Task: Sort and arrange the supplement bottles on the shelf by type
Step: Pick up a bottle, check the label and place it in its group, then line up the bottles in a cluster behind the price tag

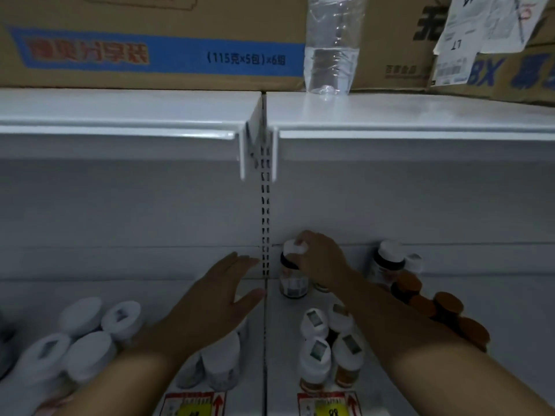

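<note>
A shop: white metal shelves [390, 115] hold bottles [315, 349], price tags [330, 408] below them, stock cartons [150, 40] stacked above.

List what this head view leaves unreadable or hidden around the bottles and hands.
- Label of the dark bottle gripped by the right hand: blurred, too small.
- Bottle behind the right wrist: mostly hidden, type unclear.
- Bottles under the open left hand: partly covered by hand and forearm.
- Price tags: cut by the bottom edge.
- Orange-capped bottles: labels hidden; only the caps show.

Open shelf back, crowded front

Bare shelf [90, 265] lies behind the white-capped bottles [90, 334]; orange-capped bottles [444, 313] line the right, and the top shelf [390, 115] overhangs.
</note>
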The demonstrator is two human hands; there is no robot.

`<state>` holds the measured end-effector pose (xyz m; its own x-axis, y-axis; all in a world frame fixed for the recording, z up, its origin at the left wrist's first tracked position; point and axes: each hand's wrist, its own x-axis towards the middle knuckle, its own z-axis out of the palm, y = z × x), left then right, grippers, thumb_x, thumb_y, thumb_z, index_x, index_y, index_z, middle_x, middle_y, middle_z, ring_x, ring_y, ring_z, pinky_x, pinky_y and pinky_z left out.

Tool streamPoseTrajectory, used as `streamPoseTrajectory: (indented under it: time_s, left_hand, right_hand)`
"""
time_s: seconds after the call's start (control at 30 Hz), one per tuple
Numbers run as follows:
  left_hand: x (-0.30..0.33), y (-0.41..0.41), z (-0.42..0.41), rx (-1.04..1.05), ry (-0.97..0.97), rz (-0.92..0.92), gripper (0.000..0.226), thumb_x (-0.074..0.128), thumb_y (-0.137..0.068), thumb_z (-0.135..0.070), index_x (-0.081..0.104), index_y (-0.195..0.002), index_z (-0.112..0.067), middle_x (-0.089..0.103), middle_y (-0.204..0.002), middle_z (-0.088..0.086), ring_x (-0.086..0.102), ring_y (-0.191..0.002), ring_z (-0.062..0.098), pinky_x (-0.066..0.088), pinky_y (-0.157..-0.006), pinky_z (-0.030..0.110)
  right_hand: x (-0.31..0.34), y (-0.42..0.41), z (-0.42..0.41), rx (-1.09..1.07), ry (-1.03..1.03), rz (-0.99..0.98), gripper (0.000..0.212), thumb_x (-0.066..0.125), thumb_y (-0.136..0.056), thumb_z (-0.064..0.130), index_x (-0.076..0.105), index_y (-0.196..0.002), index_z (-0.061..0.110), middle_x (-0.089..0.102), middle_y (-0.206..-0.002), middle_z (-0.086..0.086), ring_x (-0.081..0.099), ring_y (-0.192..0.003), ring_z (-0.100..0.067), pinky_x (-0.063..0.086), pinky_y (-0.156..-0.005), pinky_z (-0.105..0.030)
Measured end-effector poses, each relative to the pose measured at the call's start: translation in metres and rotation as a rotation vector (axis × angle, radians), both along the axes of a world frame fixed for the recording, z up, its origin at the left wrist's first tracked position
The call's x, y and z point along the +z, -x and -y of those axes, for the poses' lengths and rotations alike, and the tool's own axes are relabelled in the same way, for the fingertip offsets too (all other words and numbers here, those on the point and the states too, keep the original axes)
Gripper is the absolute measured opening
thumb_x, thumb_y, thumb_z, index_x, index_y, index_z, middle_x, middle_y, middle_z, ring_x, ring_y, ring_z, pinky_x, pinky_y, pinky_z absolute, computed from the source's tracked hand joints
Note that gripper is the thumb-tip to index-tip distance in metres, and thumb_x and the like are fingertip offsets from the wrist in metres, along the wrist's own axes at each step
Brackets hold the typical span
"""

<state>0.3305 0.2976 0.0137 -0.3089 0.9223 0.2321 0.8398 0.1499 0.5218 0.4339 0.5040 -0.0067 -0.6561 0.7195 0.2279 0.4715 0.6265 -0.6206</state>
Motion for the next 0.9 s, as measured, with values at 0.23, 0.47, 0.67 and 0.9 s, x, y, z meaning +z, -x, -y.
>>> streamPoseTrajectory:
  time_s: [0.23,0.47,0.67,0.9]
  left_hand:
    - [0.014,-0.037,0.027,0.17,-0.253,0.78,0.052,0.076,-0.058,-0.048,0.058,-0.106,-0.043,0.063,-0.114,-0.022,0.061,-0.098,-0.01,0.054,-0.073,0.016]
    - [0.006,-0.056,0.073,0.199,-0.301,0.873,0.053,0.082,-0.052,-0.026,0.067,-0.102,-0.038,0.073,-0.103,0.0,0.069,-0.094,0.018,0.054,-0.071,0.022]
    - [0.014,-0.04,0.114,0.226,-0.328,0.855,0.05,0.079,-0.06,-0.024,0.064,-0.106,-0.031,0.072,-0.108,-0.002,0.068,-0.099,0.02,0.055,-0.073,0.024]
    - [0.025,0.031,0.175,0.339,-0.327,0.629,0.047,0.074,-0.065,-0.018,0.065,-0.11,-0.03,0.073,-0.103,-0.003,0.069,-0.095,0.016,0.057,-0.082,0.033]
  right_hand:
    - [0.045,-0.045,0.036,0.415,0.799,-0.591,0.009,0.062,-0.084,0.008,0.067,-0.089,0.013,0.069,-0.085,-0.002,0.067,-0.078,-0.012,0.056,-0.063,-0.025]
    - [0.048,-0.035,0.077,0.694,0.982,-0.532,0.026,0.063,-0.066,0.017,0.065,-0.092,0.012,0.073,-0.078,0.005,0.068,-0.077,-0.014,0.056,-0.064,-0.027]
    - [0.056,-0.004,0.113,0.764,1.019,-0.534,0.026,0.062,-0.069,0.011,0.065,-0.094,0.008,0.073,-0.079,0.001,0.069,-0.075,-0.014,0.054,-0.062,-0.024]
    - [0.072,0.068,0.175,0.791,0.913,-0.551,0.023,0.064,-0.063,0.016,0.07,-0.085,0.015,0.074,-0.084,0.0,0.07,-0.08,-0.015,0.055,-0.062,-0.023]
